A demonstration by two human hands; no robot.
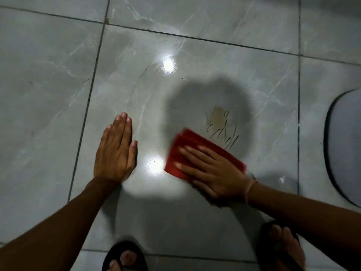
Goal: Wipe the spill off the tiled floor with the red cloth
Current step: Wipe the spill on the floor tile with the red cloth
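Observation:
A folded red cloth (187,145) lies flat on the grey tiled floor (48,79). My right hand (211,169) presses down on it, fingers spread and pointing left. Just beyond the cloth's far right corner is the spill (219,119), a yellowish patch with thin dark streaks around it, lying in a round shadow. My left hand (115,151) rests flat on the tile to the left of the cloth, fingers together, holding nothing. A pink band circles my right wrist.
Two bright light reflections (169,65) shine on the glossy tile. A rounded grey mat with a dark rim (343,145) sits at the right edge. My two feet in black sandals (125,257) stand at the bottom.

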